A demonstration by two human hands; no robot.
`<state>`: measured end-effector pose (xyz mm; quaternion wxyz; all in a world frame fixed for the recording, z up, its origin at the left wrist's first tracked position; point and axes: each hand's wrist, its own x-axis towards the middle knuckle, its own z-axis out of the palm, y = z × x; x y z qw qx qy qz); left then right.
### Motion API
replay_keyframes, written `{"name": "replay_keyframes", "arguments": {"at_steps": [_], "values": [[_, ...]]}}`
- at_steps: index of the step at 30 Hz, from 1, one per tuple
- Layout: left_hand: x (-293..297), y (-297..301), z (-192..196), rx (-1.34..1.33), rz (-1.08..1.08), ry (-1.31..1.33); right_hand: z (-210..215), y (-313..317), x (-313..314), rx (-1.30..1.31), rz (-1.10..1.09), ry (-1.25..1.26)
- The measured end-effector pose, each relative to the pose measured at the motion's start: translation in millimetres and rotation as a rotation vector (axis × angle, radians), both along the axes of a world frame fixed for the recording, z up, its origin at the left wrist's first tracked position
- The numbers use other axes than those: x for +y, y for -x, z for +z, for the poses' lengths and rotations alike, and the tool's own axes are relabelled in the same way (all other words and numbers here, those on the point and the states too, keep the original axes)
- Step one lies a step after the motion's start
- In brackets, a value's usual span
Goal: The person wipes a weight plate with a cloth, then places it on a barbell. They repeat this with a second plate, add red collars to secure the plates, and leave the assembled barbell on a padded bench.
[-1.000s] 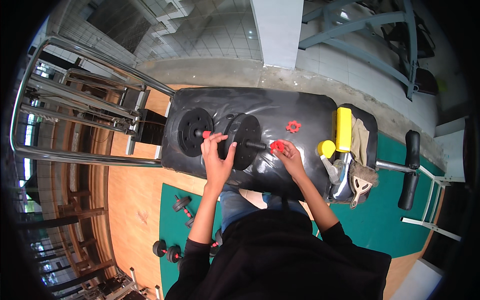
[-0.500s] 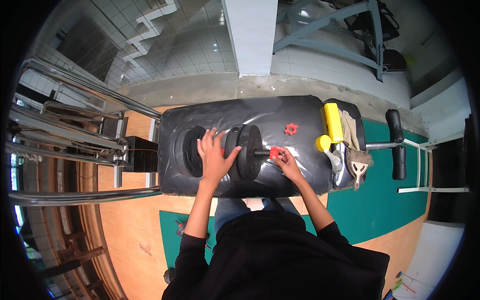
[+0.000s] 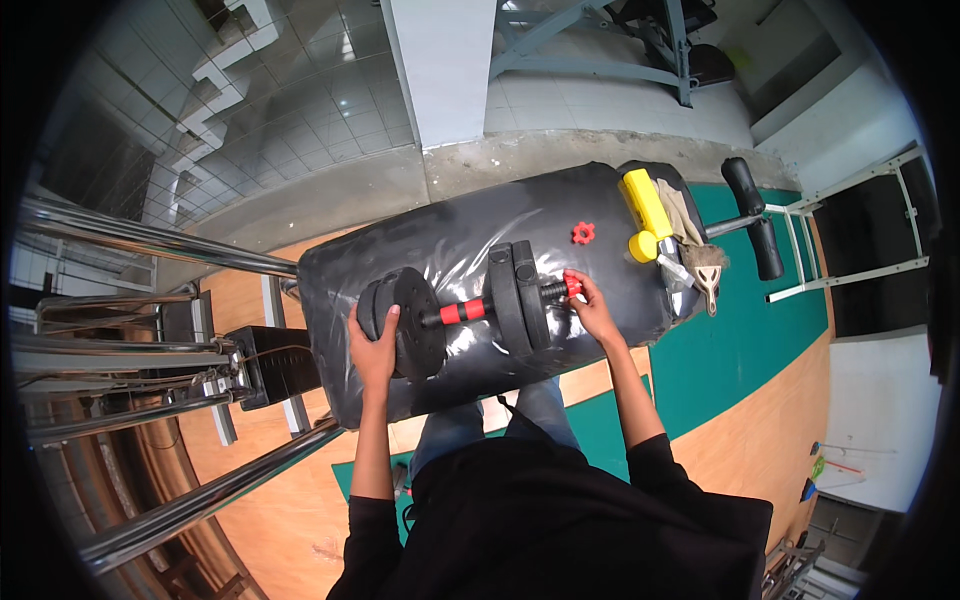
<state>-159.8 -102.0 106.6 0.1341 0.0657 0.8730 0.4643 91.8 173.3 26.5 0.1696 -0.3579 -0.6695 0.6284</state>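
Note:
A dumbbell lies across a black padded bench (image 3: 545,195). Its bar has a red and black grip (image 3: 462,311) between two sets of black plates. My left hand (image 3: 372,345) wraps round the outer side of the left plates (image 3: 418,325), thumb on their near rim. The right plates (image 3: 517,297) stand upright at the other side, with threaded bar (image 3: 553,291) sticking out of them. At that threaded end my right hand (image 3: 593,308) pinches a red star nut (image 3: 572,283). A second red star nut (image 3: 583,233) lies loose on the bench beyond my right hand.
On the bench's right part lie a yellow bottle (image 3: 645,205), a yellow round cap (image 3: 642,247), a beige cloth (image 3: 680,212) and a brush (image 3: 707,280). Chrome rails (image 3: 160,235) and a black weight stack (image 3: 275,365) stand at the left. Green matting (image 3: 735,340) covers floor at right.
My left hand has moved left, from between the plates to the outer side of the left plates. My right hand stays at the star nut. The whole view has turned slightly.

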Motion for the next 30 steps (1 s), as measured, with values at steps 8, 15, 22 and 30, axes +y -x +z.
{"name": "replay_keyframes", "arguments": {"at_steps": [8,15,22,30], "values": [[-0.2,-12.5,-8.9,0.079,0.02,0.008,21.3,-37.6,-75.3,-0.402,0.055,-0.716],[6.1,-14.7,-7.9,0.085,0.04,0.035,17.8,-4.8,-13.5,-0.131,-0.395,-0.348],[7.2,-12.8,-11.1,0.134,0.066,0.083,-11.4,-11.3,11.6,-0.491,0.097,-0.796],[8.6,-14.1,-15.7,0.19,0.099,0.131,-11.0,19.2,40.7,-0.336,0.576,-0.894]]}}
